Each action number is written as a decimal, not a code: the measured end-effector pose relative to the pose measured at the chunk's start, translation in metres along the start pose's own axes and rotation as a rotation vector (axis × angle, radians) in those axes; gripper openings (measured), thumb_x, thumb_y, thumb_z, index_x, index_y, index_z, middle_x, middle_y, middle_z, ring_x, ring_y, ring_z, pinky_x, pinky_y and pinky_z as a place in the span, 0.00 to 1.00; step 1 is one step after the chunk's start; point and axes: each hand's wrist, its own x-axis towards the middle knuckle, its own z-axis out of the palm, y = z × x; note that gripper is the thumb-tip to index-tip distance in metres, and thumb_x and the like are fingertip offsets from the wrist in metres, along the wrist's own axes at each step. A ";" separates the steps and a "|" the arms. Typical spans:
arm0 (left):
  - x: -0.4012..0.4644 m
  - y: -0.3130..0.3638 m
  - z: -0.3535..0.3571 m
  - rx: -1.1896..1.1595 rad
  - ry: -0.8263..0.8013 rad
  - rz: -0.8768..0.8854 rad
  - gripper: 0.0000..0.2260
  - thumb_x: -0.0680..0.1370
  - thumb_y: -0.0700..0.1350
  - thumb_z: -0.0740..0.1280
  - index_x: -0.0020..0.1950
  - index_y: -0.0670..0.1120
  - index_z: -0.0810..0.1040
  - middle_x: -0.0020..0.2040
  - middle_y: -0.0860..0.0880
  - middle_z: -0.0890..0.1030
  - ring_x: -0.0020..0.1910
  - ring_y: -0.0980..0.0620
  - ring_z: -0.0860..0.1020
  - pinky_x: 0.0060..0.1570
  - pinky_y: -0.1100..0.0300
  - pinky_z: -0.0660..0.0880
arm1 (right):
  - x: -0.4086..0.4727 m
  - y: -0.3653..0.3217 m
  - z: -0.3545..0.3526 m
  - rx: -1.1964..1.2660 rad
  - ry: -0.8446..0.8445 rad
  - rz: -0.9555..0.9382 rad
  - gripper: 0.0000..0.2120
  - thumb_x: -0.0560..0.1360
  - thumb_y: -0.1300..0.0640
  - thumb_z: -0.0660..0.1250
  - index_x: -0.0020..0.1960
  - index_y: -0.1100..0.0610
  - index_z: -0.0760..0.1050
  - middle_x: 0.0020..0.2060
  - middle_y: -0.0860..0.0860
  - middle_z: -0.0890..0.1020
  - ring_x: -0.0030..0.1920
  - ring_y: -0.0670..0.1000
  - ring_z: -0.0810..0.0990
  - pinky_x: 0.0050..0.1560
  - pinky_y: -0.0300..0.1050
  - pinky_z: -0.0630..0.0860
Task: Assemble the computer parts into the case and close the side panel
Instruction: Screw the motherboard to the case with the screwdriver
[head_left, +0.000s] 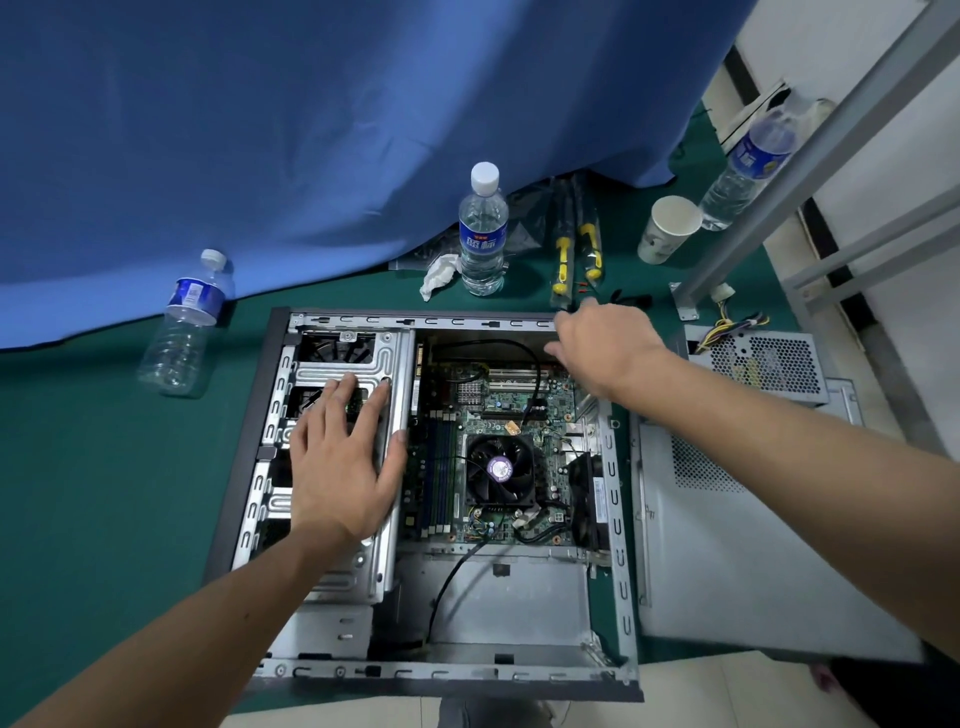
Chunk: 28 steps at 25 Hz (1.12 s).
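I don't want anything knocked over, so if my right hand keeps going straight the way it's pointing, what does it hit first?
The right hand points up-left over the open grey computer case. Beyond its far rim, the upright clear water bottle with the blue label looks likeliest, though depth is unclear.

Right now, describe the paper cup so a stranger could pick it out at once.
Start at the open computer case on the green mat, then look past its far right corner. The paper cup stands there between two yellow-handled screwdrivers and a water bottle. It alone is white, open-topped and opaque.
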 end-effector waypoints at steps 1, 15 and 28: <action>0.000 0.000 0.000 -0.001 0.002 0.000 0.26 0.80 0.61 0.49 0.76 0.54 0.64 0.76 0.43 0.62 0.75 0.43 0.58 0.73 0.43 0.54 | 0.003 0.001 -0.002 0.066 -0.038 0.003 0.12 0.82 0.55 0.57 0.63 0.59 0.66 0.63 0.61 0.69 0.39 0.57 0.72 0.35 0.51 0.72; 0.000 -0.001 0.003 0.009 0.012 0.009 0.26 0.80 0.60 0.50 0.76 0.53 0.64 0.76 0.44 0.62 0.75 0.44 0.58 0.73 0.44 0.54 | 0.012 0.010 -0.010 0.171 -0.078 -0.077 0.10 0.79 0.62 0.60 0.60 0.60 0.68 0.57 0.60 0.71 0.44 0.60 0.76 0.39 0.51 0.71; 0.000 -0.002 0.004 0.003 0.006 0.013 0.26 0.80 0.60 0.49 0.77 0.54 0.62 0.77 0.43 0.61 0.77 0.44 0.56 0.73 0.44 0.52 | 0.006 0.007 -0.001 0.156 0.002 0.010 0.11 0.77 0.64 0.64 0.57 0.62 0.69 0.56 0.61 0.71 0.41 0.60 0.77 0.37 0.49 0.70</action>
